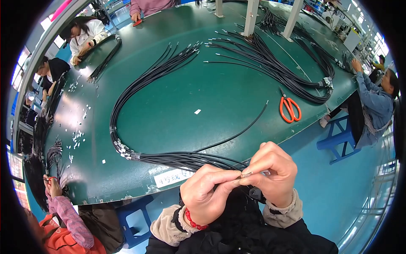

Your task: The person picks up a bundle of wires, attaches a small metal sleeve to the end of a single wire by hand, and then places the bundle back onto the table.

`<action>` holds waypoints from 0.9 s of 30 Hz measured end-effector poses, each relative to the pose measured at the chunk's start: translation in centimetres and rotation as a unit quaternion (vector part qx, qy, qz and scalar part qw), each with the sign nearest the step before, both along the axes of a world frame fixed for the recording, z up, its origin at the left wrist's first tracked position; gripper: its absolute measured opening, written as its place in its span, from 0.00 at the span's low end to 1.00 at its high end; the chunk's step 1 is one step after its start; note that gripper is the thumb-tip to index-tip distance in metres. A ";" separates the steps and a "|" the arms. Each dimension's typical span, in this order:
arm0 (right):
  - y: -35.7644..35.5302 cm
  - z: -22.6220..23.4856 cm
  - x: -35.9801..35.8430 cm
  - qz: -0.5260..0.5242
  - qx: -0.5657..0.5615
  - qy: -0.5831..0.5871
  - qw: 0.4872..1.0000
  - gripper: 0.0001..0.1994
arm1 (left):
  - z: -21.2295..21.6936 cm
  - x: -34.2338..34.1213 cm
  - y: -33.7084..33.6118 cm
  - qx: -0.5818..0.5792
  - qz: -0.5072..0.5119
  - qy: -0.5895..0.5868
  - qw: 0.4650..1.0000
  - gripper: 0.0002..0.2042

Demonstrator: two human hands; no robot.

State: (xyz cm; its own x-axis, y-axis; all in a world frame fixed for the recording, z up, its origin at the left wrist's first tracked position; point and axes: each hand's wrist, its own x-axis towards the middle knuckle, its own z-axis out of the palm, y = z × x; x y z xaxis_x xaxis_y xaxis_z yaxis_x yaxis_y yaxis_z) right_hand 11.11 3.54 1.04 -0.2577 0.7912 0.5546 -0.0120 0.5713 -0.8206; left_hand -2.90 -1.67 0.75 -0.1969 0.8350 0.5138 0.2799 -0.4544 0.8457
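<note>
My left hand (206,190) and my right hand (272,171) meet at the table's near edge, both closed in a pinch. Between their fingertips is a small shiny metal cable end (247,174); its exact shape is too small to make out. Black cables (186,159) run from the left to just behind my hands, part of a long bundle that curves round the table's left side. Pale tags or wraps (122,149) gather it at the bend. One loose cable (241,136) arcs away to the right, its silvery tip pointing up.
Red-handled scissors (291,108) lie on the green table (169,106) to the right. Another black cable bundle (275,67) lies beyond, near white posts (251,19). White scraps (78,137) litter the left side. Other people work around the table; blue stools (338,137) stand beside it.
</note>
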 end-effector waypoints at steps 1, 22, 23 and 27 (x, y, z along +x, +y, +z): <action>0.2 0.1 -0.1 0.009 -0.008 0.001 1.000 0.10 | 0.0 -0.2 0.1 -0.008 -0.012 0.001 1.000 0.09; -0.3 0.3 0.1 -0.074 0.069 -0.064 0.993 0.08 | -0.8 0.4 0.7 0.033 0.038 0.006 0.999 0.11; -0.4 0.3 0.1 -0.076 0.069 -0.063 0.993 0.08 | -0.7 0.4 0.7 0.028 0.038 0.006 0.999 0.10; -0.2 0.4 -0.1 -0.058 0.042 -0.056 0.996 0.07 | -0.6 0.2 0.5 0.013 0.031 0.004 0.999 0.09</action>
